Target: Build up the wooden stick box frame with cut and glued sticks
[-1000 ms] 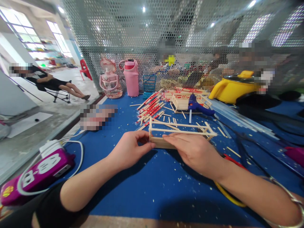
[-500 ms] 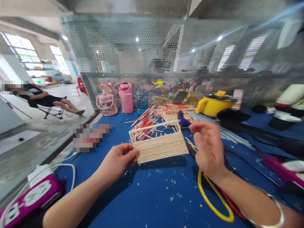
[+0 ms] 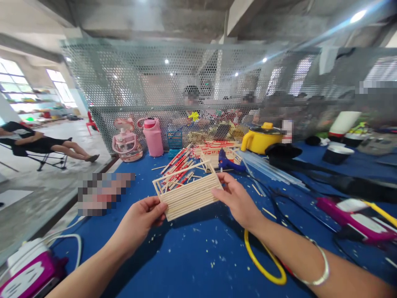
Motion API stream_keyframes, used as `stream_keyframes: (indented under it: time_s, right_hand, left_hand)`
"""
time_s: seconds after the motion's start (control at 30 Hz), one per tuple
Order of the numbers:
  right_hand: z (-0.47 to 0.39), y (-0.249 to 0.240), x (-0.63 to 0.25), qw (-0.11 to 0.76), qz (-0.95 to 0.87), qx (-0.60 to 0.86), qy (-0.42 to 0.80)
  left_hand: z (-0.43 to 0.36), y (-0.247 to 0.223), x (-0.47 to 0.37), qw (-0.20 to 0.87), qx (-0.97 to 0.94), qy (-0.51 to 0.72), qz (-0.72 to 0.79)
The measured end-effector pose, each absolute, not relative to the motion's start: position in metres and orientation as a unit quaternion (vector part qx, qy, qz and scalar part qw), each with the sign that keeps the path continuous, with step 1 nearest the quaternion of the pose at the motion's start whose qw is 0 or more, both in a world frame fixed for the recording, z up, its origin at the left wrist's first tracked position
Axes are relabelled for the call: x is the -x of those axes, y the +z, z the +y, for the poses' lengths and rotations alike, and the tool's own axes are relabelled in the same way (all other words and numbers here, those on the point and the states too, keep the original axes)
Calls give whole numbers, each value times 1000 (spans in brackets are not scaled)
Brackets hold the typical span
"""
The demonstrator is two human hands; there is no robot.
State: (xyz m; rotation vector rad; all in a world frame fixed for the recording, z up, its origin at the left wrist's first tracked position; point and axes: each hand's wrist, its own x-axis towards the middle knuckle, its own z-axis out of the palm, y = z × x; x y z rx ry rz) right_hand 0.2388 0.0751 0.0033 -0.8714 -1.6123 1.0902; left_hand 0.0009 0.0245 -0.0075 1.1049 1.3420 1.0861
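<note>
A small box-like frame of pale wooden sticks [image 3: 190, 198] is raised over the blue table, its front wall made of sticks laid side by side. My left hand [image 3: 147, 215] pinches its left end, thumb in front. At the right end, my right hand [image 3: 234, 196] grips it with the thumb on the front and the fingers behind. Just beyond the right hand rests a blue glue gun [image 3: 228, 161]. Behind the frame lie loose red-and-pale sticks [image 3: 178, 165] and another stick structure [image 3: 204, 156], partly hidden.
Pink bottles [image 3: 153, 138] stand at the back left before a perforated screen [image 3: 139, 87]. A yellow pot [image 3: 263, 140] and clear glue sticks [image 3: 273, 169] are at right. Purple power strips [image 3: 341, 219] with cables flank the table. A person [image 3: 46, 140] reclines at far left.
My right hand has come down and left from beside the glue gun onto the frame's right end. The left hand keeps its hold. The view has turned right and up.
</note>
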Motion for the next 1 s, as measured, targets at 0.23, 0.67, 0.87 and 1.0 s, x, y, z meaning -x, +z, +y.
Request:
stream_keyframes:
  time_s: [0.23,0.67,0.87,1.0]
  right_hand:
    - [79,0,-238,499,-636,319,495]
    - [82,-3,-237,504,-579,359,531]
    - [86,-7,-239,491,-591,377,518]
    - [89,-12,-240,493,-560,363,559]
  left_hand:
    - [26,-9,1,505,-462,480,549]
    - [22,-4,2,420,-497,508,565]
    - [23,-3,1,429,-496,526,542]
    - [23,-5,1,496,-463,534,505]
